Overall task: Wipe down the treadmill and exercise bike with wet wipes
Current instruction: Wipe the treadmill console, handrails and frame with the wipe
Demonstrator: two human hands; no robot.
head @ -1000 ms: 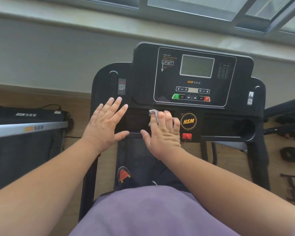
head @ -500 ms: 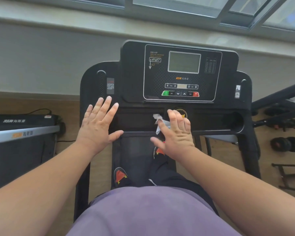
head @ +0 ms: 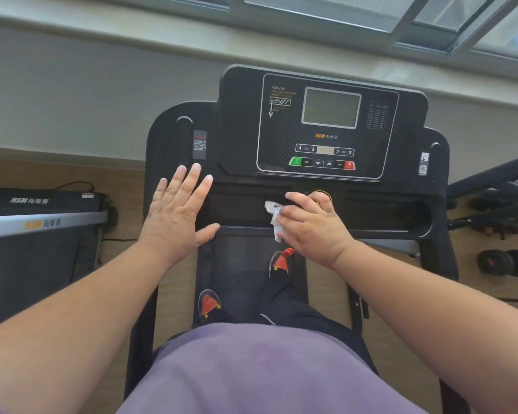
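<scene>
A wooden floor (head: 57,171) fills the left and right of the frame. The black treadmill (head: 401,210) stands on it at centre. A second treadmill (head: 36,249) sits at left, its cable (head: 72,185) on the boards. Dumbbells (head: 509,262) lie at the right edge.

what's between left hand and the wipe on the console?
Head view: only bare black tray of the treadmill separates left hand from wet wipe.
</scene>
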